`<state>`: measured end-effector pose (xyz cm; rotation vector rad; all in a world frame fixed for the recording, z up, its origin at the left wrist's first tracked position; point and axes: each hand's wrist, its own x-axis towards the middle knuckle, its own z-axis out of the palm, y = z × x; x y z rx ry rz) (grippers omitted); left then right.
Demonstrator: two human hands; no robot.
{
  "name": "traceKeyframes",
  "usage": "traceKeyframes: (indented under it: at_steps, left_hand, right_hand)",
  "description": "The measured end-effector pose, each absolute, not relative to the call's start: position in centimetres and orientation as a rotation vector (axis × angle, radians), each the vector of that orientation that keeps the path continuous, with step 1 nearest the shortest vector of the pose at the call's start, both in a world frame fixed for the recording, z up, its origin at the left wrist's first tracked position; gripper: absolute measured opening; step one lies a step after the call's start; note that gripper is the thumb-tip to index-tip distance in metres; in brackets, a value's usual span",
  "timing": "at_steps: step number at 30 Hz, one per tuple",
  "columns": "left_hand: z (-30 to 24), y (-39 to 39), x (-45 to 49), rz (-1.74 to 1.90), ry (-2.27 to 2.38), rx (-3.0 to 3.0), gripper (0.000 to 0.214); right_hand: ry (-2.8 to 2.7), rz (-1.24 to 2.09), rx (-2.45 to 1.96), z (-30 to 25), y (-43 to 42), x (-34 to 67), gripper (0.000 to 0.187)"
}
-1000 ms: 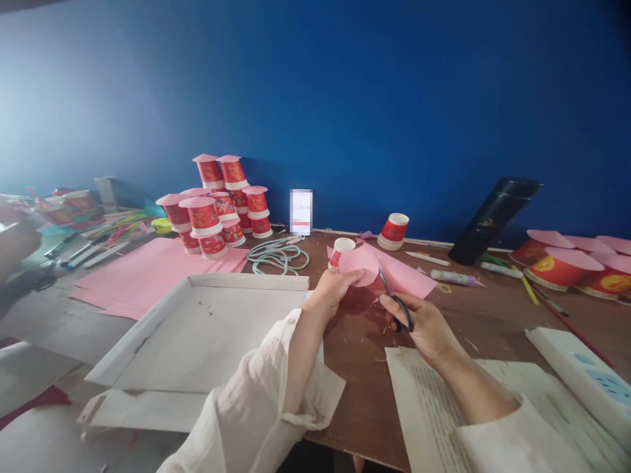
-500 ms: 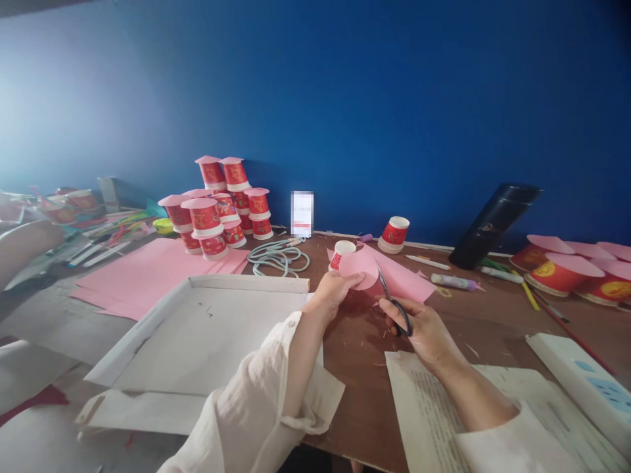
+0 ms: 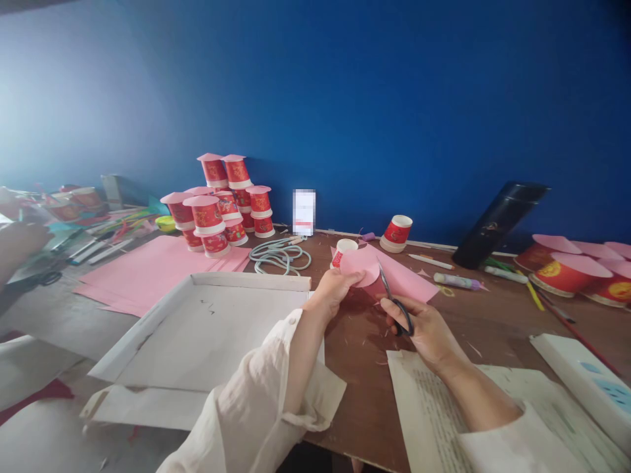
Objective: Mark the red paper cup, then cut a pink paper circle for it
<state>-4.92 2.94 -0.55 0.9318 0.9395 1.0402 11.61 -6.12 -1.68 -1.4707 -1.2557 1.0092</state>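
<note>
My left hand (image 3: 331, 293) is closed on a round pink paper piece (image 3: 361, 267), held up over the brown table (image 3: 365, 368). My right hand (image 3: 426, 328) grips black-handled scissors (image 3: 394, 299), whose blades point up into the pink piece's right edge. A larger pink sheet (image 3: 407, 279) lies on the table just behind both hands. A small red-and-white paper cup (image 3: 341, 250) stands right behind the held piece.
A stack of red cups with pink lids (image 3: 217, 207) stands at the back left, beside pink sheets (image 3: 142, 269). A white cardboard tray (image 3: 207, 328) lies left, a coiled cable (image 3: 280, 256) behind it. More cups (image 3: 566, 272), pens, a black flask (image 3: 497, 223) and printed paper (image 3: 444, 407) lie right. Another person's hand (image 3: 17, 243) shows far left.
My hands and the scissors stay almost in place on the pink piece. The other person's hand at the far left has shifted a little.
</note>
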Motion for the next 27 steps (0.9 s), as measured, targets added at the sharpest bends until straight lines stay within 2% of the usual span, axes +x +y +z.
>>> traceKeyframes:
  at_steps: [9, 27]
  left_hand:
    - [0.0, 2.7, -4.9, 0.956, 0.902, 0.919, 0.02]
    - [-0.1, 3.0, -4.9, 0.911, 0.876, 0.928, 0.035]
  right_hand:
    - [-1.235, 1.049, -1.468, -1.2, -6.2, 11.6, 0.049]
    - [-1.261, 0.967, -1.484, -1.1, -6.2, 11.7, 0.049]
